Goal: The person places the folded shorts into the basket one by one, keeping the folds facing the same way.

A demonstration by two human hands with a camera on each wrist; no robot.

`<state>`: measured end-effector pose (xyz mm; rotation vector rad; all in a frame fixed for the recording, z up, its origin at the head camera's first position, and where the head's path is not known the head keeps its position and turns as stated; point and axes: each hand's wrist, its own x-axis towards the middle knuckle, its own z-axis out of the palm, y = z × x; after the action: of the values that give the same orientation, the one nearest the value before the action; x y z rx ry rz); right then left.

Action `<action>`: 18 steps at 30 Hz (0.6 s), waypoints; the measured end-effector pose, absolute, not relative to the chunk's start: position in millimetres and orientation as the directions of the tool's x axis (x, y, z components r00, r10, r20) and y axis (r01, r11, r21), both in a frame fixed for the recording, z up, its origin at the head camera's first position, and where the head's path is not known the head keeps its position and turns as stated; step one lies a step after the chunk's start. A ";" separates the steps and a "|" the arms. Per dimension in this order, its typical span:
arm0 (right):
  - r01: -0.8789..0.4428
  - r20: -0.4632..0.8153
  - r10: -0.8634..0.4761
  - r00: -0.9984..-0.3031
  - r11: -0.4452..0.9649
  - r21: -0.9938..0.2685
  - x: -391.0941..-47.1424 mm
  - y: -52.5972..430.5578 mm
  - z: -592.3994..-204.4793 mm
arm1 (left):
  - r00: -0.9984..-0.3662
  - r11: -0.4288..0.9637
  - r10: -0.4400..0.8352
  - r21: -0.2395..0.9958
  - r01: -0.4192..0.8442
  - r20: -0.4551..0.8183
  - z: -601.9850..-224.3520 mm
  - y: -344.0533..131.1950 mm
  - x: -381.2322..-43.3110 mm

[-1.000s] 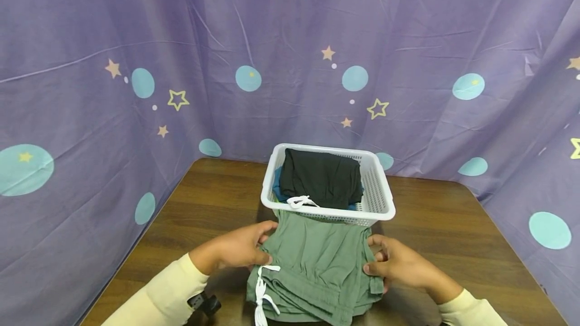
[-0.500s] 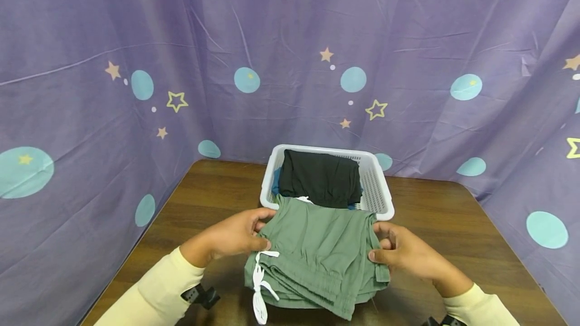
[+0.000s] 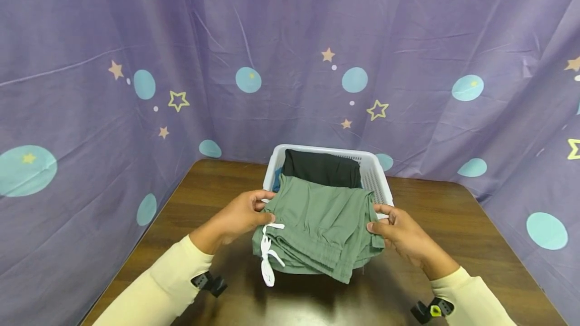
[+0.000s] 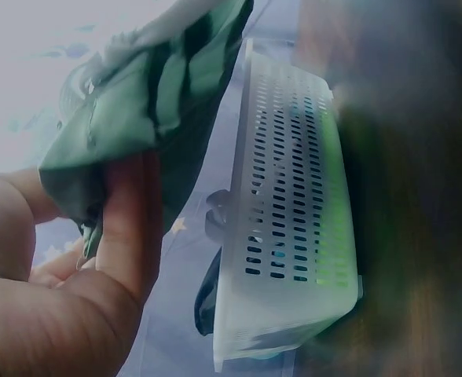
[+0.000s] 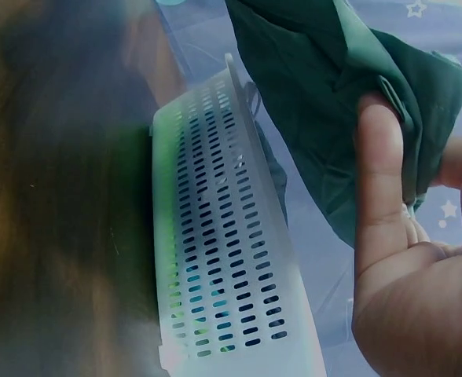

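Note:
A folded pair of green shorts (image 3: 321, 215) with a white drawstring (image 3: 266, 255) is held up in the air between both hands. My left hand (image 3: 244, 214) grips its left side, thumb on top and fingers beneath. On the opposite side my right hand (image 3: 401, 228) pinches the cloth the same way. The far edge of the shorts overlaps the front of a white plastic basket (image 3: 382, 180) in the head view. Inside the basket lies a folded black garment (image 3: 321, 165), with blue cloth (image 3: 276, 180) under it. Both wrist views show the shorts raised above the basket's rim.
The basket stands toward the back of a brown wooden table (image 3: 217, 185). Purple curtains (image 3: 290, 29) with stars and blue ovals hang behind and along the sides. Through the basket's slots, some bright green (image 4: 329, 196) shows low down.
Both hands have lifted the green shorts off the table and carried them forward, from in front of the basket to over its front rim. The basket has stayed put.

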<state>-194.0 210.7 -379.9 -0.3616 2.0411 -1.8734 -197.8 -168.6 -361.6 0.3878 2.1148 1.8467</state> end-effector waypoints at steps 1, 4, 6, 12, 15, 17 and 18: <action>0.046 -0.076 -0.406 -0.911 0.083 -0.995 -197.8 210.7 -379.6 | -0.925 0.134 0.378 0.991 0.004 -0.047 -361.7 -167.1 -201.5; 0.056 -0.087 -0.370 -0.925 0.095 -0.994 -208.8 210.8 -377.7 | -0.946 0.147 0.322 0.989 0.010 -0.038 -361.9 -163.5 -212.5; 0.075 -0.103 -0.357 -0.929 0.090 -0.993 -216.0 209.9 -376.1 | -0.961 0.183 0.273 0.983 0.012 -0.039 -361.4 -161.7 -218.8; 0.105 -0.096 -0.347 -0.933 -0.007 -0.994 -239.3 206.1 -374.0 | -0.984 0.255 0.174 0.967 0.023 -0.022 -358.8 -157.0 -239.0; 0.107 -0.075 -0.360 -0.930 -0.069 -0.992 -249.6 205.7 -374.9 | -0.989 0.288 0.147 0.956 0.048 0.005 -357.7 -154.6 -249.6; 0.104 -0.063 -0.364 -0.929 -0.094 -0.990 -256.1 205.7 -375.5 | -0.991 0.302 0.130 0.951 0.059 0.020 -356.8 -152.7 -256.0; 0.100 -0.057 -0.360 -0.931 -0.101 -0.990 -258.9 205.5 -375.7 | -0.991 0.304 0.129 0.951 0.066 0.028 -356.5 -151.8 -259.1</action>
<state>-258.9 205.5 -375.7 -0.2854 1.8664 -2.1046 -259.1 -151.8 -356.5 0.1866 2.4930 1.8137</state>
